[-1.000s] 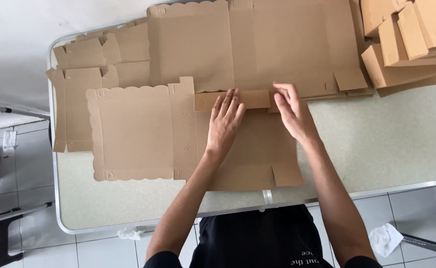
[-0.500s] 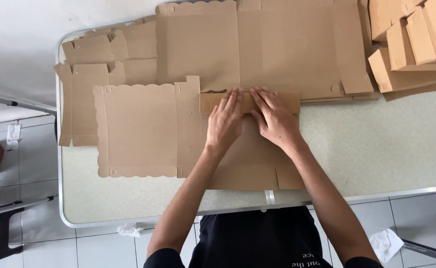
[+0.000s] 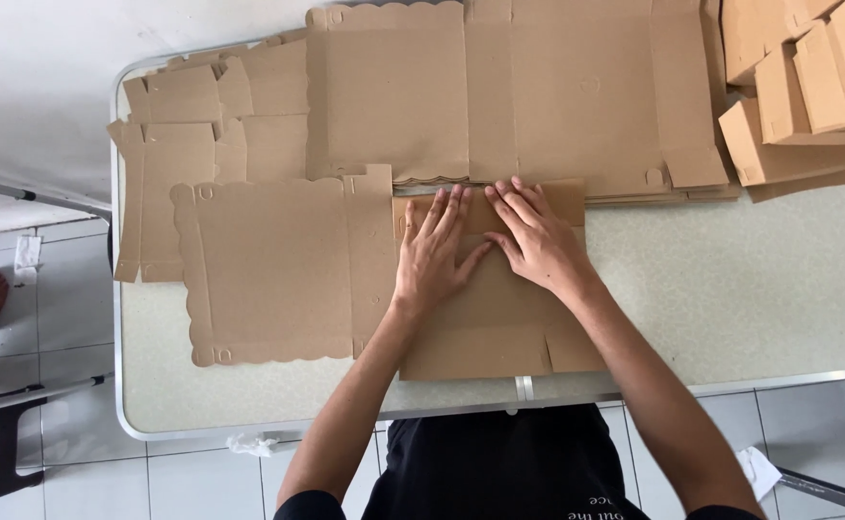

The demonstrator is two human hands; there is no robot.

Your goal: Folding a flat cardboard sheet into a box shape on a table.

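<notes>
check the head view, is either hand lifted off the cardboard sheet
No, the left hand and right hand both lie flat, palms down, on the cardboard sheet.

Bare table (image 3: 730, 289) lies open to my right — ahead, flat cardboard sheets (image 3: 499, 96) crowd it, and folded boxes (image 3: 798, 87) block the far right corner.

This looks like a small packing workroom. A speckled folding desk (image 3: 730, 289) stands on a white tiled floor (image 3: 57, 337), covered with stacks of flat die-cut cardboard blanks (image 3: 499, 96), while already folded cardboard boxes (image 3: 798, 87) pile up at its far right corner.
</notes>
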